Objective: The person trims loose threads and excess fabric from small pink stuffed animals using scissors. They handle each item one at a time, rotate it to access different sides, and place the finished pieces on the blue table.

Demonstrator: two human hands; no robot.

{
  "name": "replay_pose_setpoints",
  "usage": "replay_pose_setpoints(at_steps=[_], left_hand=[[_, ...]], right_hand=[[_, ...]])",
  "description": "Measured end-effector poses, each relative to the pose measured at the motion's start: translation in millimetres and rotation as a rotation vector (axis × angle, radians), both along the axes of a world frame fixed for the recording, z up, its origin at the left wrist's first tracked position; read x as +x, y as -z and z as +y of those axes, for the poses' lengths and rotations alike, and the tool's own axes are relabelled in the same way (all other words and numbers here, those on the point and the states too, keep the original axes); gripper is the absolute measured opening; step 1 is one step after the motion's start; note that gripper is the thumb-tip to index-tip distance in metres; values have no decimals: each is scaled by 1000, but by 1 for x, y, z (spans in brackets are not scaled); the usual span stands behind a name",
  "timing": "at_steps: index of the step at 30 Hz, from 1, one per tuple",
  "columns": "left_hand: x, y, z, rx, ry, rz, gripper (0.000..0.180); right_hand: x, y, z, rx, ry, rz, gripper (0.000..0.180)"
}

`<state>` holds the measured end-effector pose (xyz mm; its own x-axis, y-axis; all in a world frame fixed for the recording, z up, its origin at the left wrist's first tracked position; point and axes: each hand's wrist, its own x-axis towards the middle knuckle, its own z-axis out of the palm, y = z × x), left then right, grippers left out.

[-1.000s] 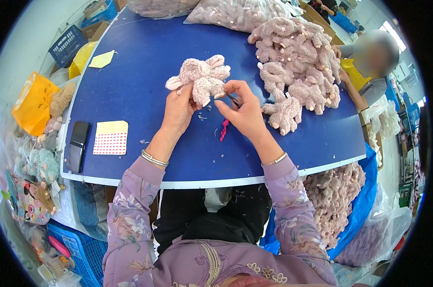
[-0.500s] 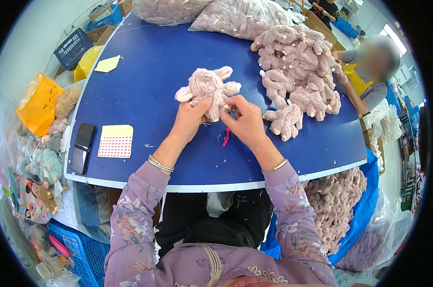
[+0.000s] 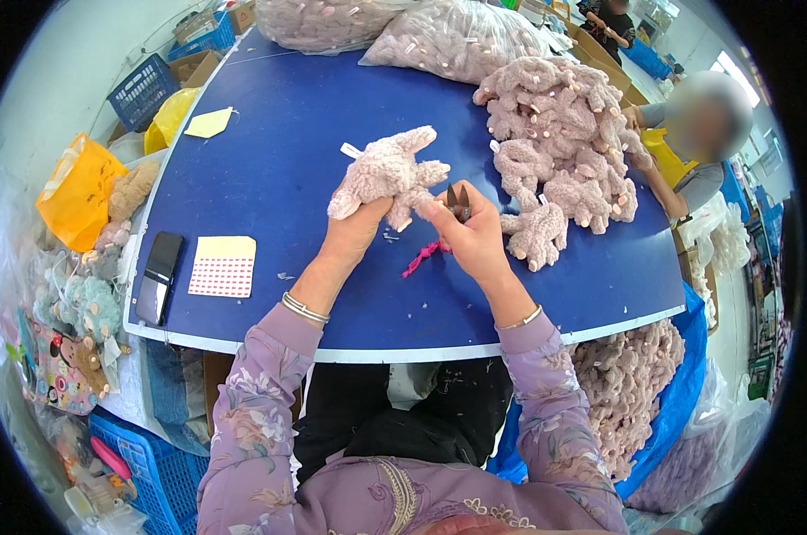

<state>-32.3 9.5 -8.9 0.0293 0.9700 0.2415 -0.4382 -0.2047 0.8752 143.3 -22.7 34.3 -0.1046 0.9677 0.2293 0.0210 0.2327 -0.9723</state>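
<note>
A fluffy pinkish-grey plush toy [image 3: 387, 169] is held above the blue table [image 3: 305, 116], with its ears and limbs sticking out. My left hand [image 3: 357, 227] is closed round its lower left side. In my right hand [image 3: 471, 234] are small dark thread snips [image 3: 458, 201], blades pointing up and away from me, while the thumb and fingertips touch one of the toy's limbs. A bright pink cord [image 3: 424, 258] hangs by the right hand, over the table. The snips' handles are hidden in the palm.
To the right lies a heap of similar plush toys [image 3: 555, 125]; filled clear bags [image 3: 457, 40] stand at the far edge. A phone [image 3: 159, 278] and a label sheet [image 3: 222, 266] lie at left. Below the right edge is a blue sack of toys [image 3: 631, 383]. A co-worker [image 3: 689, 143] sits at right.
The toy has been turned and tilted in my left hand. The snips have swung upright in my right hand, which has moved slightly right and down; more of the pink cord shows.
</note>
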Motion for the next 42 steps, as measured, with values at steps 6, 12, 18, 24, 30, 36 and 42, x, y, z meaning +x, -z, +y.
replay_pose_setpoints(at_steps=[6,12,18,24,30,36,42], left_hand=[[-5,-14,-5,109,-73,187,36],[-7,-24,-13,301,-79,445,28],[-2,-19,-14,411,-114,701,23],[-6,-15,-5,457,-231,732,21],[-15,-4,5,504,-328,758,17],[-7,-13,0,572,-340,767,18],[-6,-15,-3,619,-342,835,19]], right_hand=[[7,8,7,59,-23,-87,24],[10,-5,4,290,165,-217,21],[12,-1,9,402,160,-213,17],[39,-16,3,-30,-185,304,8],[69,-21,5,31,-495,275,30],[41,-19,3,25,-139,-209,40],[30,-23,0,313,-75,-605,31]])
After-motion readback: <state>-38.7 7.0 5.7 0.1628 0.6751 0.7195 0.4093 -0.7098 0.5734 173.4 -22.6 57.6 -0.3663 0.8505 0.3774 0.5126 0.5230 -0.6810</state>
